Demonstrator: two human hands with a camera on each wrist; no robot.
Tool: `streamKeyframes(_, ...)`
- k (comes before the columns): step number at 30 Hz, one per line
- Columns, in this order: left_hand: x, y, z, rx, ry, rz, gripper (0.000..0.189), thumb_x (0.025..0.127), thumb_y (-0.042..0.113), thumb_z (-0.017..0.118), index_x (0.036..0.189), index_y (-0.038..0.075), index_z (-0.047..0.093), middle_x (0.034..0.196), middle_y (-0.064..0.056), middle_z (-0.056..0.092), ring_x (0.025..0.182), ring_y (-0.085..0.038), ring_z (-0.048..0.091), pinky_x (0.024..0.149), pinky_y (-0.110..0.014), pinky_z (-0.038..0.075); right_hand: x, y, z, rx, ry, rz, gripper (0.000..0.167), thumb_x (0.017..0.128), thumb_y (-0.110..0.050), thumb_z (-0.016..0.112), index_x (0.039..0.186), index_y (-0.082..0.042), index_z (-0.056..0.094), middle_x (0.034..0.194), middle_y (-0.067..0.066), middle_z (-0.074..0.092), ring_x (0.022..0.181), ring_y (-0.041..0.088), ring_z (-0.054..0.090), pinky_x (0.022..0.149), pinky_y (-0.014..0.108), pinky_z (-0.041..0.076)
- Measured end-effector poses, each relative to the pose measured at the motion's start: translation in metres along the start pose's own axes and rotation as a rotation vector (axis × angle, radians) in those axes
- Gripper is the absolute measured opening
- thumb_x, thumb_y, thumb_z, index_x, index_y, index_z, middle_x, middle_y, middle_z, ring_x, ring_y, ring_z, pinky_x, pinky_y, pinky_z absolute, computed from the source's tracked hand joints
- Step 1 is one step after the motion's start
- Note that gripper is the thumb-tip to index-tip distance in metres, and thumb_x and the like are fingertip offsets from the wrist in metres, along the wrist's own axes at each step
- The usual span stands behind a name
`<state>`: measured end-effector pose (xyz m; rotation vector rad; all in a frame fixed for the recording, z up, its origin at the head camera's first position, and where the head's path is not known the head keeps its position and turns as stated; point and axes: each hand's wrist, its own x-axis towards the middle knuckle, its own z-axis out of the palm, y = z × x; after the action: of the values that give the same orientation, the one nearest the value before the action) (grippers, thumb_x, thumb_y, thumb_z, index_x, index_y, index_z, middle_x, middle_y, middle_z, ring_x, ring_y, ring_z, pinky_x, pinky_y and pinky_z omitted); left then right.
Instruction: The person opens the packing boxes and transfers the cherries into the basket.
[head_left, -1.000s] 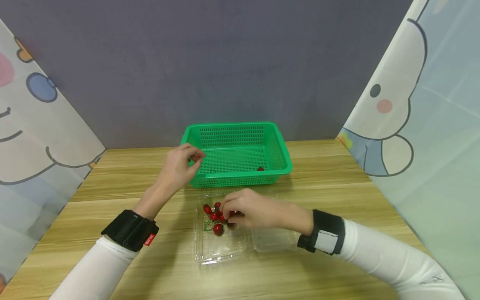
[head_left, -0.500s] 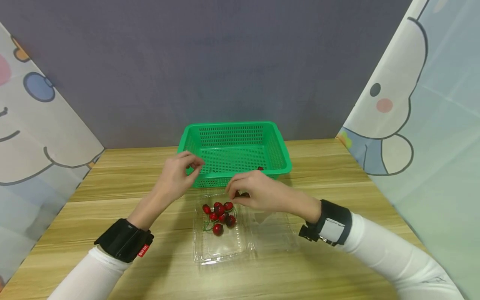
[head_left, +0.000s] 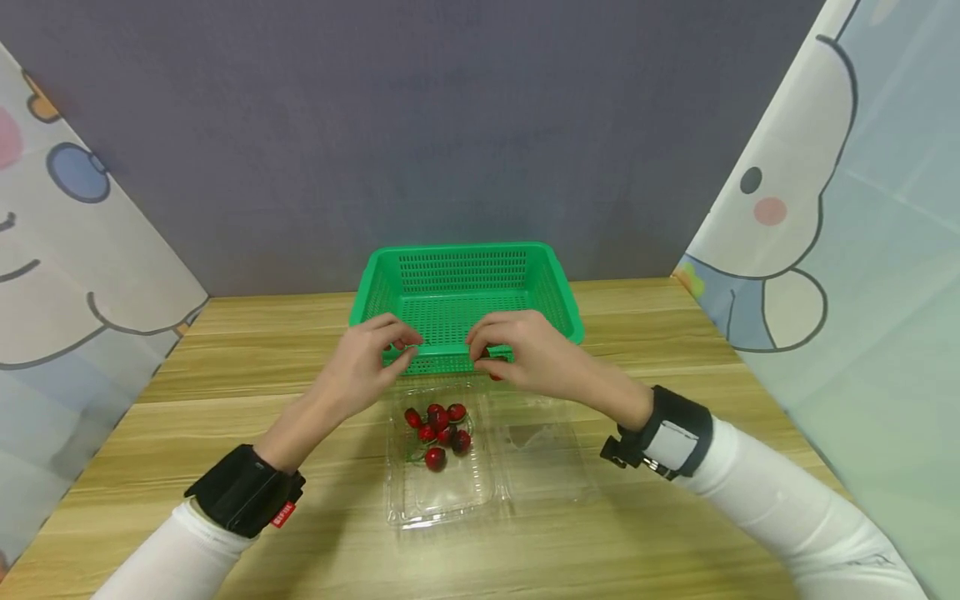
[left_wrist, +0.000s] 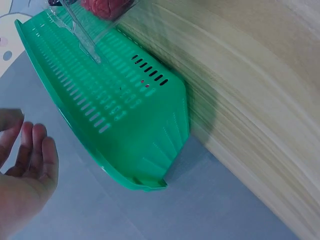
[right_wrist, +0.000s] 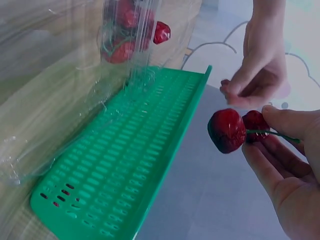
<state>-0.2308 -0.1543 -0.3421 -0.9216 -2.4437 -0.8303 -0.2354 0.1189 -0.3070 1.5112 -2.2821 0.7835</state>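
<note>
My right hand (head_left: 528, 354) pinches a green stem between thumb and fingers over the front rim of the green basket (head_left: 562, 308). Two dark red cherries (right_wrist: 227, 131) hang at these fingertips in the right wrist view. To the left, by the basket's front left corner, my left hand (head_left: 363, 358) hovers with bent fingers and a gap between thumb and fingertips. No object shows in its grasp in the left wrist view. Below the hands, several red cherries (head_left: 435, 458) with green stems lie in an unfolded clear plastic clamshell box (head_left: 450, 500).
The clamshell's flat lid half (head_left: 551, 467) lies to the right of the cherries. Red specks show through slots (left_wrist: 145, 84) in the basket's side. A wooden table (head_left: 660, 367) bears everything, with a grey wall (head_left: 450, 125) behind and cartoon-printed panels at both sides.
My right hand has lifted cherries from the clamshell and moved up and away to the basket's front rim. The left hand has dipped slightly and shifted a little right.
</note>
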Motion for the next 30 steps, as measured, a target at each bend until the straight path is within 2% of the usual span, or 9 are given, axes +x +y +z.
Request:
streamKeyframes(7,-0.002,0.009,0.005,-0.031,-0.096,0.108,0.015,0.089,-0.003,0.076,0.102,0.004,0.075,0.099,-0.006,0.068,0.087,-0.022,0.068,0.075,-0.038,0.06,0.004,0.007,-0.007,-0.016,0.059,0.035,0.015,0.084,0.003,0.083,0.088,-0.008,0.073,0.101,0.004,0.072,0.09,0.016,0.069,0.072,0.025,0.055)
streamKeyframes(11,-0.004,0.014,0.01,-0.05,-0.171,0.149,0.017,0.089,-0.003,0.076,0.104,0.004,0.074,0.102,-0.004,0.067,0.091,-0.021,0.067,0.077,-0.036,0.059,0.004,0.013,-0.012,-0.012,0.05,0.061,0.006,0.09,-0.004,0.08,0.089,-0.006,0.074,0.102,0.004,0.072,0.087,0.015,0.068,0.069,0.028,0.056)
streamKeyframes(15,-0.008,0.02,0.013,-0.075,-0.258,0.175,0.015,0.091,0.001,0.076,0.105,0.007,0.074,0.103,-0.002,0.065,0.092,-0.016,0.065,0.077,-0.033,0.057,0.006,0.02,-0.015,-0.032,0.04,0.086,0.005,0.092,-0.008,0.079,0.09,-0.005,0.075,0.102,0.005,0.072,0.087,0.017,0.068,0.071,0.032,0.057)
streamKeyframes(18,-0.01,0.025,0.014,-0.088,-0.339,0.173,0.014,0.092,0.006,0.076,0.106,0.01,0.073,0.105,-0.001,0.064,0.09,-0.013,0.062,0.076,-0.03,0.056,0.007,0.024,-0.018,-0.048,0.043,0.111,0.004,0.09,-0.005,0.08,0.09,-0.004,0.075,0.102,0.006,0.073,0.088,0.019,0.069,0.073,0.034,0.057)
streamKeyframes(23,-0.017,0.03,0.017,-0.077,-0.472,0.179,0.016,0.094,0.01,0.077,0.109,0.011,0.073,0.109,0.0,0.062,0.096,-0.017,0.063,0.081,-0.03,0.055,0.008,0.032,-0.019,-0.033,0.048,0.172,0.006,0.088,0.0,0.08,0.089,-0.003,0.074,0.1,0.008,0.072,0.092,0.021,0.071,0.079,0.033,0.06)
streamKeyframes(27,-0.023,0.035,0.025,-0.029,-0.552,0.19,0.018,0.094,0.015,0.077,0.111,0.01,0.072,0.113,0.001,0.06,0.104,-0.017,0.061,0.089,-0.033,0.054,0.007,0.04,-0.018,-0.015,0.048,0.223,0.007,0.089,0.001,0.079,0.089,-0.003,0.073,0.101,0.009,0.072,0.097,0.023,0.071,0.083,0.03,0.06)
streamKeyframes(30,-0.027,0.039,0.029,-0.001,-0.597,0.178,0.021,0.095,0.02,0.077,0.114,0.013,0.072,0.115,0.001,0.058,0.105,-0.016,0.059,0.089,-0.034,0.054,0.005,0.047,-0.018,0.0,0.048,0.248,0.008,0.089,0.002,0.078,0.089,-0.003,0.072,0.101,0.009,0.071,0.097,0.023,0.07,0.084,0.033,0.06)
